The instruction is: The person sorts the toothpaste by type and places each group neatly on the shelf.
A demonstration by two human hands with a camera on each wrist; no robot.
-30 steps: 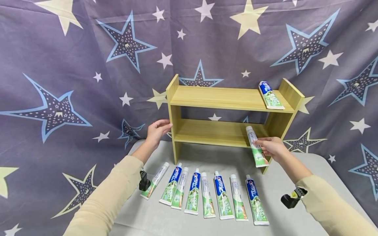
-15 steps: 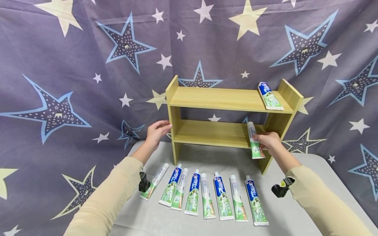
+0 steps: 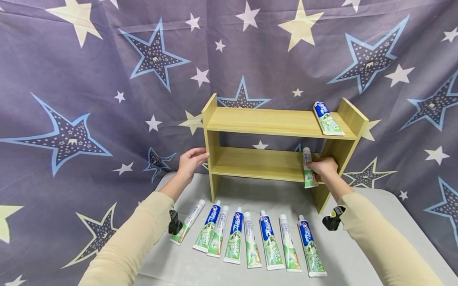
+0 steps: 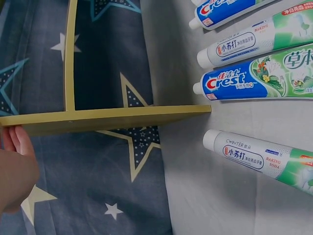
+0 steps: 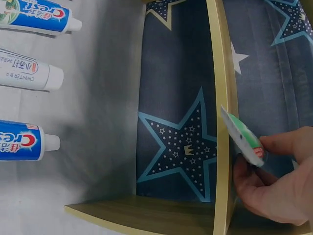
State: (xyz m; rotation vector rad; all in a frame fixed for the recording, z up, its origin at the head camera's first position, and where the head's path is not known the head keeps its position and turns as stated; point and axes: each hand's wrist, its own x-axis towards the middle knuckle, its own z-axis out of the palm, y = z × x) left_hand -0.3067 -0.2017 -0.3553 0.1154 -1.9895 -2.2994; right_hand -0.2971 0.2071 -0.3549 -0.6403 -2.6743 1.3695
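Note:
My right hand [image 3: 325, 167] pinches a white and green toothpaste tube [image 3: 309, 174] between thumb and fingers at the right end of the lower shelf. The tube's cap points to the back, and its flat end sticks out past the shelf's front edge. In the right wrist view that tube [image 5: 243, 138] shows end-on beside the board. My left hand [image 3: 191, 163] touches the left side panel of the wooden shelf [image 3: 208, 159] with its fingertips; the left wrist view shows those fingers [image 4: 19, 140] against the panel. A blue and green Crest tube [image 3: 327, 119] lies on the top shelf at the right.
Several toothpaste tubes lie in a row on the grey table before the shelf, Crest tubes [image 3: 272, 242] among white and green baking soda tubes [image 3: 252, 242]. The leftmost baking soda tube [image 3: 188, 222] lies slanted near my left forearm. A star-patterned curtain [image 3: 107, 167] hangs behind.
My right hand has carried the white and green tube up and back, from in front of the lower shelf onto its right end. The left hand stays at the side panel.

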